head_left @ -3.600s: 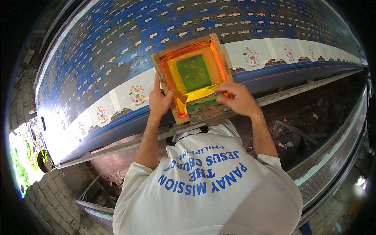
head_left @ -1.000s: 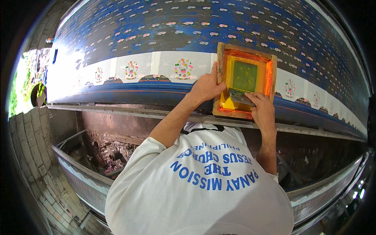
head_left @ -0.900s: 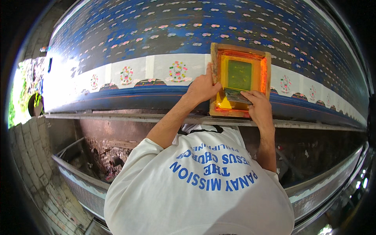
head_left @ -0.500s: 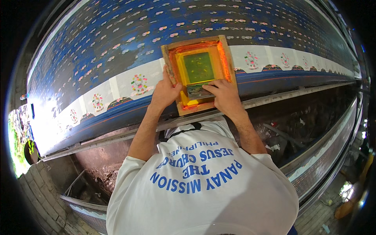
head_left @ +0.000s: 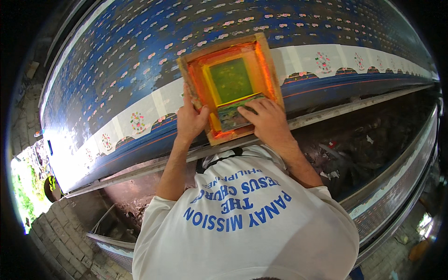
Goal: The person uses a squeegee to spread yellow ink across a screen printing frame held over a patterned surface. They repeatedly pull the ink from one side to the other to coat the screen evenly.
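Observation:
A wooden-framed printing screen (head_left: pixel 270 70), smeared orange and yellow inside around a green mesh panel, is tilted over a long patterned surface. My left hand (head_left: pixel 190 122) grips its left side, thumb on the front and fingers partly hidden behind the wood. My right hand (head_left: pixel 268 120) is closed on a flat, ink-stained squeegee (head_left: pixel 231 115) lying across the near end inside the screen. A white scalloped band (head_left: pixel 161 100) runs beneath the screen, bearing round multicoloured prints (head_left: pixel 137 122). Another print (head_left: pixel 323 62) shows to the right of the screen.
The long blue and dark surface (head_left: pixel 135 65) carries rows of small pale prints. A narrow ledge (head_left: pixel 354 109) edges its near side. Below lies a dark trough (head_left: pixel 354 144) with scraps in it. Block paving (head_left: pixel 60 233) is at lower left, and another patterned panel (head_left: pixel 396 200) at lower right.
The screen has shifted left along the white band and turned slightly counterclockwise, looking larger. Both hands have gone with it, still gripping. The whole view has shifted too.

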`<state>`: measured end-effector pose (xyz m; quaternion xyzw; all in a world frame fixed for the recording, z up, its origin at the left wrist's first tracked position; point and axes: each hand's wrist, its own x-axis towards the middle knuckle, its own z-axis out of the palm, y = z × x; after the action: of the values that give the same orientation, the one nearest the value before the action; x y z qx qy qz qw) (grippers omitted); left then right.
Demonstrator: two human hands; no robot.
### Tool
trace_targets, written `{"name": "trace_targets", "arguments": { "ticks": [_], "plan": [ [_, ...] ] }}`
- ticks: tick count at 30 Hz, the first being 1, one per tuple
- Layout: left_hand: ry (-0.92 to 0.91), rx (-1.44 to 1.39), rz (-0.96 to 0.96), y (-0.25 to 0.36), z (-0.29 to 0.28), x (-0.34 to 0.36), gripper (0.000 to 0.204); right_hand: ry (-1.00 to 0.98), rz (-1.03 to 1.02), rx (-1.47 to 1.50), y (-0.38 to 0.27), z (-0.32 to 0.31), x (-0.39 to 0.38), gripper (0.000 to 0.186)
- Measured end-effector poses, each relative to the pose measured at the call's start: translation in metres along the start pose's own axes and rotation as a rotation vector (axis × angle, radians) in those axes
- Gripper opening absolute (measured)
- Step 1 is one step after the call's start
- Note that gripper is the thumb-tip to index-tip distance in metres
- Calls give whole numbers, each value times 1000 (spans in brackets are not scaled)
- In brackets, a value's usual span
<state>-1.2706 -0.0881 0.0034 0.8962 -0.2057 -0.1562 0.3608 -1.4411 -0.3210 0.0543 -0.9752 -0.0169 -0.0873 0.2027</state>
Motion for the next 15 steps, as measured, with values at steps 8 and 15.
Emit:
{"name": "trace_targets", "arguments": {
  "ticks": [8, 15],
  "plan": [
    [-31, -45, -4, 63, 89, 31, 105, -24, 57, 1, 97, -34, -34, 56],
    [-44, -298, -40, 51, 102, 34, 98, -72, 22, 17, 116, -30, -37, 64]
  ]
}}
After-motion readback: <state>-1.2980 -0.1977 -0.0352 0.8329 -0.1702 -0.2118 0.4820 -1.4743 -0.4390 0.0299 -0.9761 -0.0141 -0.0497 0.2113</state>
